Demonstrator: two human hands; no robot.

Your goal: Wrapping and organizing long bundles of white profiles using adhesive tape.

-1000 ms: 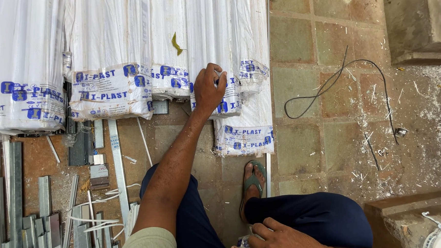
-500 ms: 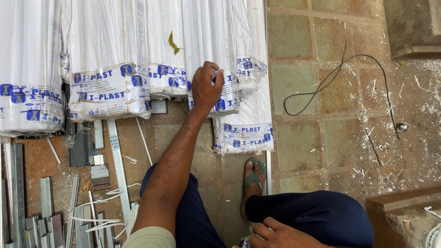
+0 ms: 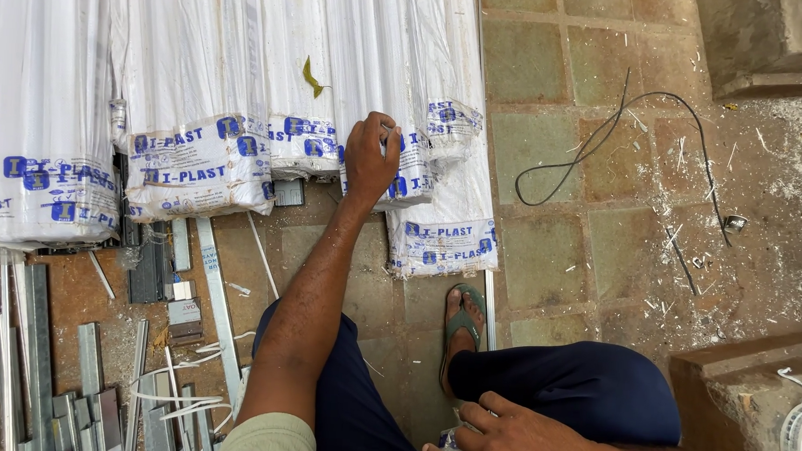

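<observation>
Two hands: our left hand (image 3: 370, 158) grips a wrapped white bundle (image 3: 383, 100); right hand (image 3: 509, 434) seemingly curls around something small.

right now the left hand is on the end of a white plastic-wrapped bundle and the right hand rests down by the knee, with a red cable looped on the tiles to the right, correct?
Not quite: the cable looped on the tiles is black, not red, as the head view shows. The rest holds: the left hand is on the end of a white plastic-wrapped bundle, and the right hand rests down by the knee.
</observation>
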